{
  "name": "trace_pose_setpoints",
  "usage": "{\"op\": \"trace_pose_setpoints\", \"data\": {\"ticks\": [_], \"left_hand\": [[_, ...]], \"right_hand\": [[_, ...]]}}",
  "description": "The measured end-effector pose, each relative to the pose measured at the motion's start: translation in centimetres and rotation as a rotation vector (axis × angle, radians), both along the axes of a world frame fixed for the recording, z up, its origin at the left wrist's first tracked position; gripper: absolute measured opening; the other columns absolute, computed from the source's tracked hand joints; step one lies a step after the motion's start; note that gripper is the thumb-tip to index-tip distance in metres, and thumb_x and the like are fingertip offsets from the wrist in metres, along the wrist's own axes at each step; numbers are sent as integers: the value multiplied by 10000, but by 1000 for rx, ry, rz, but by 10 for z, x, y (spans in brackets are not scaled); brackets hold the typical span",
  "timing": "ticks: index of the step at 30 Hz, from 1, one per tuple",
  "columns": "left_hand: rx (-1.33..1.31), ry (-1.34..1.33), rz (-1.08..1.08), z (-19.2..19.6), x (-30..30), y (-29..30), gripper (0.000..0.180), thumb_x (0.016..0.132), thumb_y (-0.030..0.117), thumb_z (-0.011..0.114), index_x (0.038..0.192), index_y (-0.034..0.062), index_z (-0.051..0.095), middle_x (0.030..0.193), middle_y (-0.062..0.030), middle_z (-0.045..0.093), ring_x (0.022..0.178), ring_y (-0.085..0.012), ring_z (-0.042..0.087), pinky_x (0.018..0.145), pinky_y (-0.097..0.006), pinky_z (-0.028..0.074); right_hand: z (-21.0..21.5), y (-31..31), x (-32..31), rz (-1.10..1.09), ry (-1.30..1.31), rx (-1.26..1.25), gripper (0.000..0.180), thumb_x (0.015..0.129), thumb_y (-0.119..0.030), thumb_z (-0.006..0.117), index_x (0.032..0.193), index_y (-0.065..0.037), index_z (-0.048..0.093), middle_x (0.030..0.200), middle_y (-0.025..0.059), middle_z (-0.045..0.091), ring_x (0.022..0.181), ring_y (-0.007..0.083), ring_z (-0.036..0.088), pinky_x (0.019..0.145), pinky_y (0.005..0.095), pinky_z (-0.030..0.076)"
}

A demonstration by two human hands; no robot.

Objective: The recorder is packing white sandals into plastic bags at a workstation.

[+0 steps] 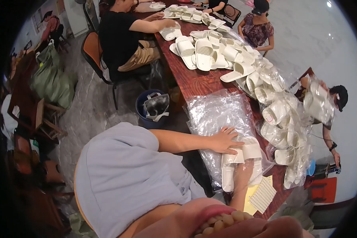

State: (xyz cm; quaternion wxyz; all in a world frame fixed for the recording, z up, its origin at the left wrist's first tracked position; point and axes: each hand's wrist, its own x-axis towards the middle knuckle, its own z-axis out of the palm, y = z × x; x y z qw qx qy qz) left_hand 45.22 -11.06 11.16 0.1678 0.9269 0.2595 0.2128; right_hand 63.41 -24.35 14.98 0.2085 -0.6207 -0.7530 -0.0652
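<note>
Head view: the pair of white slippers [227,178] is right of centre in the lower half of the frame, side by side on a stack of clear plastic bags [216,111]. Left hand [227,141] open, fingers spread, palm down, fingertips on the upper part of the pair; looks like a light press, probably to steady it, not a grip. Right hand [245,168] comes up from the lower edge and lies over the pair, fingers partly lost near the straps; can't tell whether it's closed on anything. Loose film shows at the pair's right edge; can't tell if the pair is inside a bag.

Bag stack sits flat near the wearer on the dark red table [204,82], likely for easy reach. Yellow sheet [250,200] and label sheet [263,196] with rows of small marks lie just below the pair, probably handy for the right hand. Loose slippers [204,53] heaped upper centre, seemingly a shared supply; film-covered slippers [279,113] piled along the right side of the table, apparently kept apart from the loose ones.

Co-worker in black [117,35], upper left of centre, has a hand on a slipper. Blue bucket [146,122] on the floor, left of the table, clear of the work surface.
</note>
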Motion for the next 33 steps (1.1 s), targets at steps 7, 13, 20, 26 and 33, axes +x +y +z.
{"op": "trace_pose_setpoints", "data": {"ticks": [7, 13, 20, 26, 33], "left_hand": [[44, 139, -2, 4, 4, -10, 665, 919, 644, 461, 1498, 322, 404, 1489, -233, 369, 1419, -488, 228, 1123, -661, 143], [181, 206, 80, 10, -4, 5, 680, 910, 675, 453, 1487, 318, 425, 1498, -203, 378, 1416, -488, 244, 1103, -688, 182], [232, 173, 86, -1, 4, 5, 642, 888, 671, 505, 1466, 400, 432, 1496, -198, 373, 1423, -489, 206, 1100, -678, 163], [280, 145, 56, -10, 5, 4, 664, 860, 703, 503, 1438, 377, 486, 1512, -200, 380, 1432, -504, 196, 1105, -693, 122], [1141, 928, 910, -58, 25, 8, 602, 938, 615, 434, 1473, 342, 385, 1516, -156, 367, 1412, -393, 280, 1134, -638, 169]], "right_hand": [[-5, -31, 29, -253, -72, -90, 422, 780, -69, 606, 1178, 69, 624, 1271, 280, 565, 1258, 467, 477, 1115, 512, 364], [45, -73, 39, -334, -157, -51, 251, 810, -6, 553, 1028, 75, 646, 1160, 269, 599, 1160, 449, 531, 1032, 493, 401], [122, -153, 9, -727, 408, 243, 287, 796, 28, 574, 1071, 69, 643, 1018, 185, 698, 951, 281, 689, 822, 356, 518], [148, -115, -132, -466, 1123, -201, 246, 801, 15, 604, 1035, 58, 663, 995, 117, 708, 906, 196, 696, 771, 354, 554], [94, 31, -202, 201, 363, -83, 139, 781, -41, 602, 836, 69, 666, 938, 237, 640, 907, 428, 615, 835, 455, 499]]}}
